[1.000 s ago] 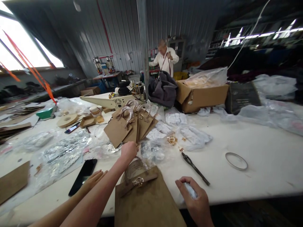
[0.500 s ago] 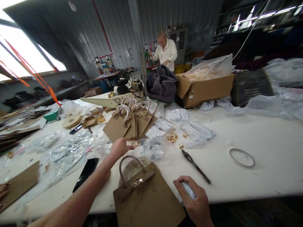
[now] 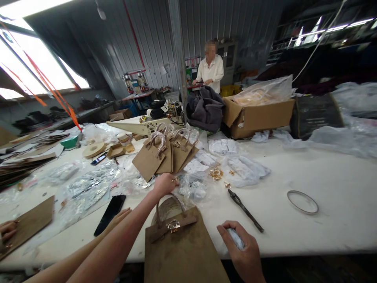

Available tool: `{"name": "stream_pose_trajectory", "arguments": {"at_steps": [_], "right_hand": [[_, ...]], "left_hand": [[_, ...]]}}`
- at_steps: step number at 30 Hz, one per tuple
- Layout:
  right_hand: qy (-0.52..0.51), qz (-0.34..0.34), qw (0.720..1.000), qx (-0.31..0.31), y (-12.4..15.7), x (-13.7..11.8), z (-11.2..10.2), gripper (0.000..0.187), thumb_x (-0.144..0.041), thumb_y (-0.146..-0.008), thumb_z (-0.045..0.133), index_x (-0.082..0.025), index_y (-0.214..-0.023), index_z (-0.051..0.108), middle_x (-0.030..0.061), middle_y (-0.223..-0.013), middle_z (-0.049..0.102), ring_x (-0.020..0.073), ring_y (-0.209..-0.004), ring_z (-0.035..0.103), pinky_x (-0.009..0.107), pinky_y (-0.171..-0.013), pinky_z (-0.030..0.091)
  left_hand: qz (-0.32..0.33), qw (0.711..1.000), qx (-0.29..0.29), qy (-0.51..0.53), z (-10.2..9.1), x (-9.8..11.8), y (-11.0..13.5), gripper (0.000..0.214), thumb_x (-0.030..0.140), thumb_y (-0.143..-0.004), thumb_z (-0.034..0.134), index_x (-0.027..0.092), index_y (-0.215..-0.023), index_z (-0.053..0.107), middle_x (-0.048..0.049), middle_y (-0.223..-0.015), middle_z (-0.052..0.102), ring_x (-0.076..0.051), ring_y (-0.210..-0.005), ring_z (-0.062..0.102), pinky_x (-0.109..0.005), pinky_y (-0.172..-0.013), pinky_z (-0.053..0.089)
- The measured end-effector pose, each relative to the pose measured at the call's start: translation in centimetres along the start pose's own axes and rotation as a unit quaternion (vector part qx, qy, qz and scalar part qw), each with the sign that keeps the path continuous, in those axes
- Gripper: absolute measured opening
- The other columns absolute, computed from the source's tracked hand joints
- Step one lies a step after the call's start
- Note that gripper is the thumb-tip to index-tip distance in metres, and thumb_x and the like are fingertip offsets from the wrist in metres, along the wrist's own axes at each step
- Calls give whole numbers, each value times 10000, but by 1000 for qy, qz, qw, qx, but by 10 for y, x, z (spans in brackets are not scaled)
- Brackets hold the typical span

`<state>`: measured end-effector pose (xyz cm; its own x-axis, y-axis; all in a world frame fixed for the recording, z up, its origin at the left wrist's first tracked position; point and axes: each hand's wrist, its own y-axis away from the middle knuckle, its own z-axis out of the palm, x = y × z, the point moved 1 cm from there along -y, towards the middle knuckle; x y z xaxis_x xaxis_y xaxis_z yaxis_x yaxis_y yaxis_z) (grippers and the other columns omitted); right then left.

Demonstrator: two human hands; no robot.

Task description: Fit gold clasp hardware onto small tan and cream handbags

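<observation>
My left hand (image 3: 165,184) reaches past the brown handbag, its fingers drawn together around a small gold metal fitting (image 3: 176,179). The handbag (image 3: 182,251) lies in front of me with its handle up and a gold clasp (image 3: 173,225) on its strap. To its right, my right hand (image 3: 243,249) is curled around a small whitish wad (image 3: 236,237), its material unclear. Dark metal pliers (image 3: 246,210) lie beyond that hand. More gold fittings (image 3: 216,173) lie loose near clear plastic bags (image 3: 193,186).
Several wrapped-handle bags (image 3: 150,159) are stacked ahead. Another person's hand (image 3: 122,214) shows beside a phone (image 3: 109,215); a hand (image 3: 8,232) at far left touches a brown panel (image 3: 37,220). A thin ring (image 3: 302,202) and a carton (image 3: 262,116) are at right.
My left hand has moved slightly right and its fingers have closed at the gold fitting. Another person's hand has shifted left, out from behind my forearm. My right hand stays put.
</observation>
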<state>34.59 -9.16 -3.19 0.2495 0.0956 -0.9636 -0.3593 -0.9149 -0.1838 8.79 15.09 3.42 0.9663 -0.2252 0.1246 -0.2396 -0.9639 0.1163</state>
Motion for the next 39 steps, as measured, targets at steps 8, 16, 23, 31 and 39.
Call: {"name": "stream_pose_trajectory", "arguments": {"at_steps": [8,16,23,31,39], "right_hand": [[-1,-6,1000,-3,-1,-1,0,383,-598,-954,762,-222,-883,748,33,-749,693,212,-631,641,261,-546,518],[1,16,1000,-4,1,0,-1,385,-595,-953,767,-214,-898,746,37,-784,699,204,-633,615,270,-551,492],[1,19,1000,-10,2,5,-1,393,-601,-947,778,-211,-920,736,13,-731,650,183,-580,569,260,-524,473],[-18,42,999,13,1,10,-3,477,-662,-899,814,-192,-928,740,17,-716,638,184,-598,577,257,-538,489],[-238,99,964,59,1,22,-1,447,-616,-1004,739,-183,-906,693,-41,-596,433,132,-514,404,234,-468,323]], "left_hand": [[-10,1000,0,10,0,-11,3,232,290,-859,758,235,-1070,839,-120,-1097,816,-303,-1070,752,-316,-864,524],[2,997,8,76,2,-34,9,603,326,-884,764,200,-1469,688,-81,-1101,803,-252,-1025,734,-280,-853,499],[0,993,32,112,6,-40,15,291,208,-860,760,221,-1128,872,-95,-1013,828,-250,-951,730,-289,-789,465],[-22,972,129,195,-19,-54,34,315,362,-959,662,147,-1084,855,-17,-713,693,-195,-709,631,-294,-675,414],[10,915,292,278,-18,-22,131,266,409,-985,687,217,-1143,782,-71,-1084,756,-260,-1011,708,-386,-918,545]]}}
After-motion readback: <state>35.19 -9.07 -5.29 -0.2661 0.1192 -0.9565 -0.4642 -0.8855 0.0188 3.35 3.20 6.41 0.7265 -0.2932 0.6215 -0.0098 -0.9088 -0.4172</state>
